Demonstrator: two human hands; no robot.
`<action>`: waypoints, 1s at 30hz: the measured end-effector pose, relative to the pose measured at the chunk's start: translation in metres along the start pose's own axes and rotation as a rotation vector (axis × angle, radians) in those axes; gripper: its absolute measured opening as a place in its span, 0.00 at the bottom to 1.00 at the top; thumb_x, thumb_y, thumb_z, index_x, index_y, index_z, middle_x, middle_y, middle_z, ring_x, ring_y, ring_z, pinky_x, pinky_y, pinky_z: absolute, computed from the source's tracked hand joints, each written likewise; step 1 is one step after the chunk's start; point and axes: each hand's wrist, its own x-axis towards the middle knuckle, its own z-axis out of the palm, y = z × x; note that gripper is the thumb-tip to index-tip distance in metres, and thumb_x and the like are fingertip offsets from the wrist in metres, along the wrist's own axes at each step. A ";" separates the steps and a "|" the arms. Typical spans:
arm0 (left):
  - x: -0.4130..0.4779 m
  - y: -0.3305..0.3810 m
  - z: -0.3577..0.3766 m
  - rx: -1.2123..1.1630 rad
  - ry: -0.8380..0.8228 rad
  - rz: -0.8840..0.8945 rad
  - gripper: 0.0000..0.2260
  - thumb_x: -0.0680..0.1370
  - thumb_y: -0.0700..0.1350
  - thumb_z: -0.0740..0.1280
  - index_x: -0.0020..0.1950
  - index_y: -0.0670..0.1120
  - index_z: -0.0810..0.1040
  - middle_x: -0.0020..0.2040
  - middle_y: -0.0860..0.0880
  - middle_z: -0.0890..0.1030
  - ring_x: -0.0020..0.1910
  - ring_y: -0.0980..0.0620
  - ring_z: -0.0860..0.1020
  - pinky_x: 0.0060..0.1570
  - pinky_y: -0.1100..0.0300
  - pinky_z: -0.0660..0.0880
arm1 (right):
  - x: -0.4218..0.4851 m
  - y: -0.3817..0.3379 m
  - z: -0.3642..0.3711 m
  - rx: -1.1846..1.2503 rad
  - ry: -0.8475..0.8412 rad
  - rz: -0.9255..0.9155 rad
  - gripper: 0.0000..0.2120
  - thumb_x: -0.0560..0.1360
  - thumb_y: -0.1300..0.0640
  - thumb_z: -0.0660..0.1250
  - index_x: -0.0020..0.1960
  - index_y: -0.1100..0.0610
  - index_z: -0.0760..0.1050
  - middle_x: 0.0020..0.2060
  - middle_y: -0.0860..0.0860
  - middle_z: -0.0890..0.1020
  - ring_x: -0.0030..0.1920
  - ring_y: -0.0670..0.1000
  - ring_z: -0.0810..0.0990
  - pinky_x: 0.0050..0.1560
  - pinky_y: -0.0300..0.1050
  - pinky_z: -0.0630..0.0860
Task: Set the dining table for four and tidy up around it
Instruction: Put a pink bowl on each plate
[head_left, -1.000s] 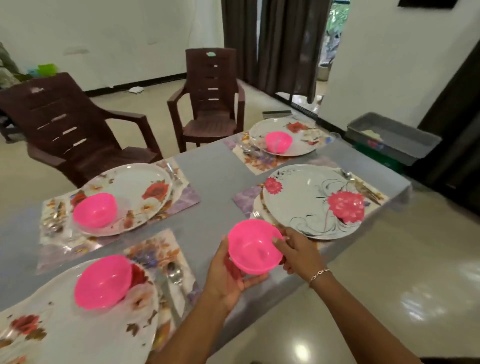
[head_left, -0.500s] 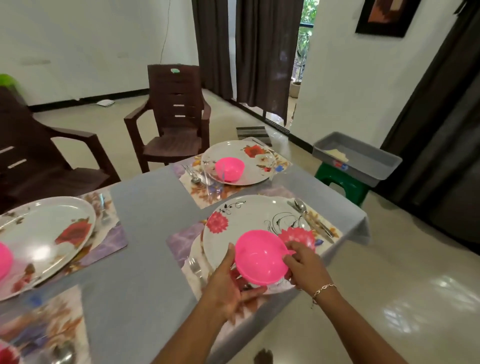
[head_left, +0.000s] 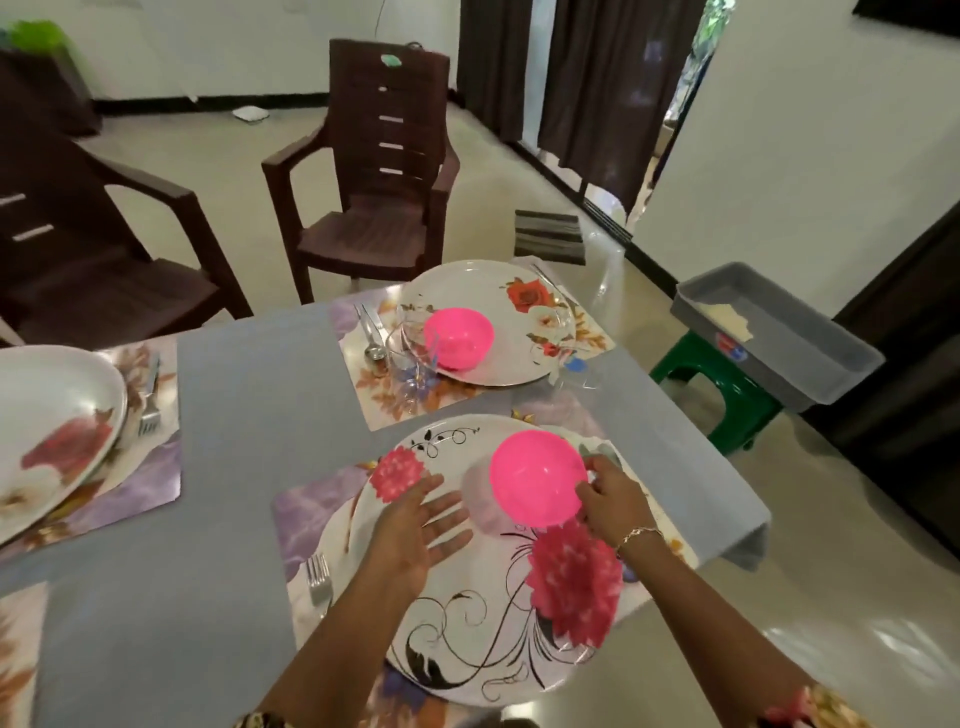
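A pink bowl (head_left: 535, 477) is over the far part of the near white plate (head_left: 467, 597) with pink flowers. My right hand (head_left: 613, 499) pinches the bowl's right rim. To the left of the bowl, my left hand (head_left: 415, 525) hovers over the plate with its fingers spread and holds nothing. A fork (head_left: 318, 577) lies on the placemat left of this plate. Behind it stands a second plate (head_left: 540, 332) with another pink bowl (head_left: 460, 335), a clear glass (head_left: 410, 353) and cutlery (head_left: 371, 332) beside it.
A third plate (head_left: 47, 431) with a fork (head_left: 149, 400) sits at the left edge of the grey table (head_left: 234, 467). Two brown chairs (head_left: 374, 176) stand beyond the table. A grey tub (head_left: 774, 338) rests on a green stool (head_left: 727, 395) to the right.
The bowl has moved from the plate's near edge to above its far part. My left hand has let go of it and opened; only my right hand holds it now.
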 end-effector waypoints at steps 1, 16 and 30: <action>0.001 0.001 0.001 -0.007 0.011 -0.002 0.13 0.79 0.45 0.62 0.61 0.42 0.73 0.54 0.40 0.79 0.48 0.43 0.78 0.42 0.50 0.76 | 0.007 0.000 0.002 0.003 -0.018 0.006 0.15 0.76 0.63 0.58 0.62 0.59 0.70 0.40 0.62 0.81 0.41 0.61 0.81 0.45 0.55 0.78; 0.006 -0.005 0.020 -0.028 0.119 0.023 0.15 0.79 0.45 0.62 0.63 0.40 0.73 0.58 0.39 0.78 0.53 0.41 0.78 0.43 0.51 0.76 | 0.058 0.002 0.006 0.068 -0.169 0.062 0.14 0.76 0.64 0.58 0.61 0.59 0.69 0.35 0.59 0.79 0.29 0.54 0.76 0.34 0.49 0.77; -0.002 -0.025 0.114 0.237 0.079 0.322 0.09 0.80 0.42 0.59 0.52 0.41 0.77 0.43 0.44 0.81 0.41 0.49 0.79 0.39 0.58 0.77 | 0.045 0.064 -0.049 0.213 -0.016 -0.066 0.09 0.78 0.50 0.60 0.52 0.55 0.74 0.30 0.54 0.80 0.32 0.53 0.77 0.41 0.52 0.78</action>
